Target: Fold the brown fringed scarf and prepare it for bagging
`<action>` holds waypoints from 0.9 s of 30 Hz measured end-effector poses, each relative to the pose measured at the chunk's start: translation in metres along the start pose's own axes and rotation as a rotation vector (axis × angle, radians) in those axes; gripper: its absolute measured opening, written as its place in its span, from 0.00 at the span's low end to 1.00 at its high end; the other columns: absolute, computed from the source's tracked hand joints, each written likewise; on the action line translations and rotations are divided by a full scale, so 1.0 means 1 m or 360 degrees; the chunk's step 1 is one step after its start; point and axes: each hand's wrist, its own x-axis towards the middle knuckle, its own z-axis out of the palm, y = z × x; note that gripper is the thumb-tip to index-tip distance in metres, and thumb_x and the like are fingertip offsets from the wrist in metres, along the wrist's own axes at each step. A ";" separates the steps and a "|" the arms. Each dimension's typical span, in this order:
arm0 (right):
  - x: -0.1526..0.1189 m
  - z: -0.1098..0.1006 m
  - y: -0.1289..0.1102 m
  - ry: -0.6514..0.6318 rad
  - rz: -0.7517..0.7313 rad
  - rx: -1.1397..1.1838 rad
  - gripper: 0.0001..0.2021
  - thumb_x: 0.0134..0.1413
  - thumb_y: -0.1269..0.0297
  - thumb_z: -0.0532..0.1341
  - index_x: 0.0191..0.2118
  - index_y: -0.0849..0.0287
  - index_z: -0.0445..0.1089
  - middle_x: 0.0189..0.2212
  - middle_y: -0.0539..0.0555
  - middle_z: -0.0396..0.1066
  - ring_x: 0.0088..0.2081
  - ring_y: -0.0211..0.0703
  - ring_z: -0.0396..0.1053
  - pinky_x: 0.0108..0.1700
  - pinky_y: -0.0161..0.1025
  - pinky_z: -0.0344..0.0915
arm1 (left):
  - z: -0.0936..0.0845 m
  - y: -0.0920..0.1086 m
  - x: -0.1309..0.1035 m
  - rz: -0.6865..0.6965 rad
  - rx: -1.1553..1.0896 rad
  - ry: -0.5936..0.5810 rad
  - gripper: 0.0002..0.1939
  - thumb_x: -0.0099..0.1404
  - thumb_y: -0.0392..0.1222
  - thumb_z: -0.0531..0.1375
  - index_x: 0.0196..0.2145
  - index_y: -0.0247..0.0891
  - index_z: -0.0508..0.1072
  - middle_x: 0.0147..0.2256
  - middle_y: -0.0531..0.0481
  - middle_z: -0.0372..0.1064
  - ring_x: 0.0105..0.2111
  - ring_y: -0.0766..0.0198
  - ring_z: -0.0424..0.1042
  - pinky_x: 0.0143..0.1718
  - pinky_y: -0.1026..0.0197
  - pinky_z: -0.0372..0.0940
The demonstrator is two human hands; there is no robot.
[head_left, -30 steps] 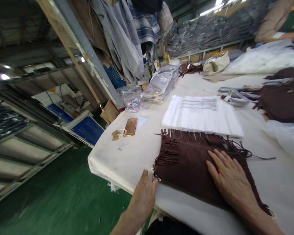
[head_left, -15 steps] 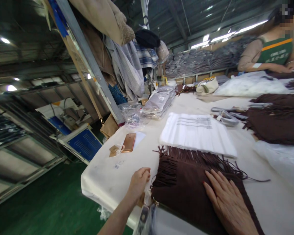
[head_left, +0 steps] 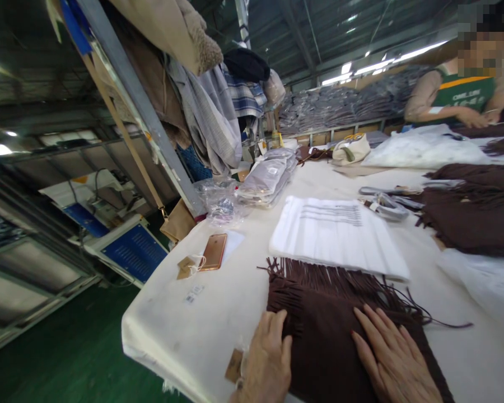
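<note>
A dark brown fringed scarf lies folded on the white-covered table in front of me. My right hand rests flat on it with fingers spread. At the scarf's left edge, my left hand touches the cloth and fringe, its fingers bent and the thumb apart from them. A small brown paper tag with a white loop sits just left of that hand. Beyond the scarf's fringe is a folded white cloth with dark lines printed across its top.
A phone and another brown tag lie near the table's left edge. Plastic-wrapped packs are stacked further back. More brown fringed scarves lie at right. A co-worker in a green apron stands across the table.
My left hand has moved right and nearer to me, from beside the scarf onto its left edge. My right hand stays flat on the scarf. The view has shifted slightly.
</note>
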 end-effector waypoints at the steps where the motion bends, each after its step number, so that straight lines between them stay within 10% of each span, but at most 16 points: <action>1: 0.000 0.000 0.000 -0.0001 -0.0004 0.0000 0.19 0.47 0.78 0.47 0.36 0.59 0.73 0.45 0.66 0.71 0.64 0.63 0.37 0.43 0.59 0.62 | 0.002 0.002 0.002 0.0059 0.0013 -0.0001 0.20 0.60 0.32 0.47 0.48 0.35 0.67 0.42 0.41 0.67 0.44 0.54 0.67 0.48 0.49 0.64; 12: -0.001 0.002 0.002 0.0008 -0.0013 -0.0024 0.18 0.49 0.75 0.47 0.36 0.58 0.72 0.46 0.65 0.70 0.61 0.64 0.47 0.46 0.58 0.58 | 0.028 0.041 -0.004 0.1342 0.0159 0.0956 0.07 0.63 0.33 0.51 0.34 0.40 0.68 0.22 0.56 0.64 0.20 0.68 0.62 0.22 0.65 0.61; 19: 0.000 -0.001 0.003 -0.0096 -0.0016 -0.0046 0.19 0.51 0.73 0.46 0.40 0.55 0.72 0.46 0.62 0.71 0.49 0.61 0.65 0.46 0.57 0.58 | -0.011 0.020 0.053 0.0079 0.0074 0.0270 0.19 0.60 0.38 0.56 0.49 0.31 0.64 0.45 0.38 0.66 0.48 0.51 0.64 0.50 0.46 0.62; 24: -0.004 -0.001 0.003 -0.0140 0.0031 -0.0013 0.19 0.52 0.72 0.46 0.41 0.55 0.72 0.47 0.61 0.71 0.49 0.60 0.66 0.46 0.57 0.60 | 0.007 0.044 0.058 -0.0041 -0.0124 0.0002 0.20 0.57 0.36 0.59 0.48 0.31 0.65 0.45 0.39 0.65 0.48 0.53 0.63 0.53 0.49 0.60; 27: -0.011 0.008 0.003 -0.0198 0.0136 0.0085 0.21 0.54 0.69 0.44 0.46 0.57 0.71 0.49 0.61 0.70 0.51 0.60 0.65 0.46 0.57 0.60 | 0.026 0.057 0.044 0.0246 -0.0009 0.0037 0.23 0.57 0.37 0.59 0.51 0.30 0.63 0.48 0.38 0.64 0.49 0.50 0.63 0.53 0.48 0.61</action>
